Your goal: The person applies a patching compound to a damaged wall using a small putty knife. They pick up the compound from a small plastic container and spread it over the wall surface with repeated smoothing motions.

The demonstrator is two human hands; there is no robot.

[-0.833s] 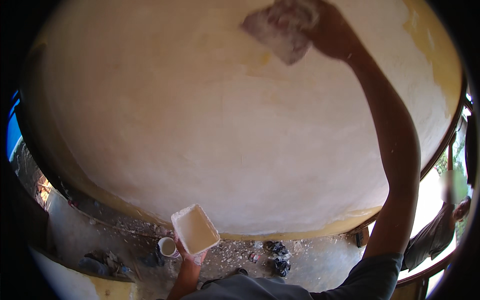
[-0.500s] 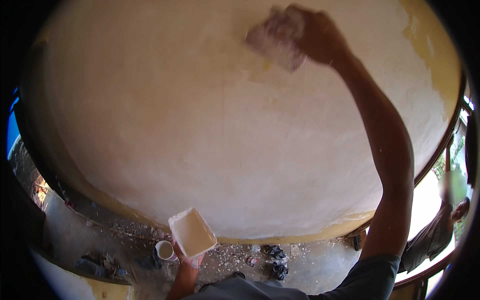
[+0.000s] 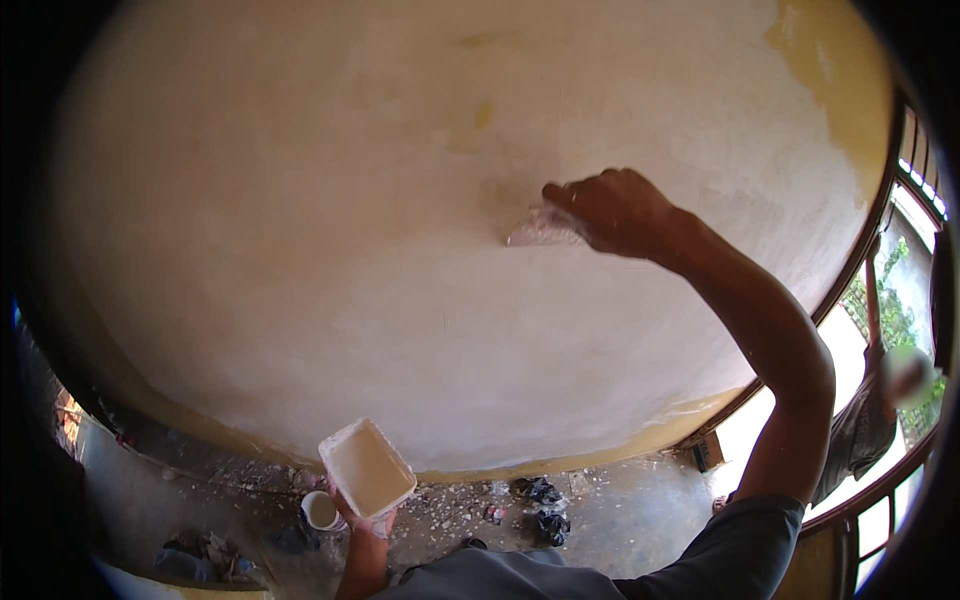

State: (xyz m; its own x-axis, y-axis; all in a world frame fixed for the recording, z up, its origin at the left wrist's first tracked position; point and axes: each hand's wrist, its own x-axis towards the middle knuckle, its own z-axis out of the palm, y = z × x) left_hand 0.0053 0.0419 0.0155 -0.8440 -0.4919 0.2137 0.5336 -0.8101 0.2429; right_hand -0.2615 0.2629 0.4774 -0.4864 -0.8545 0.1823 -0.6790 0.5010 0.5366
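Observation:
My right hand [image 3: 622, 212] is closed round a wide, flat putty knife [image 3: 542, 230], its pale blade smeared with filler. The blade lies tilted at the surface of a large wall [image 3: 340, 250], which is coated in whitish filler over yellow paint; its handle is hidden in my fist. Low on the left, my left hand [image 3: 372, 522] grips a rectangular tub [image 3: 341, 433] from beneath and the side. Smooth cream filler lies inside the tub, and dried filler crusts its rim. Filler also smears my left fingers.
A white bucket [image 3: 320, 512] stands on the floor beside my left hand. Rubble [image 3: 440, 512] and black plastic bags [image 3: 550, 528] litter the wall's foot. At the right, another person [image 3: 862, 432] stands by a dark-framed opening [image 3: 848, 280], one arm raised.
My right hand has come down the wall with the putty knife, whose blade now shows more edge-on. The tub stays in my left hand. The whole view has shifted slightly.

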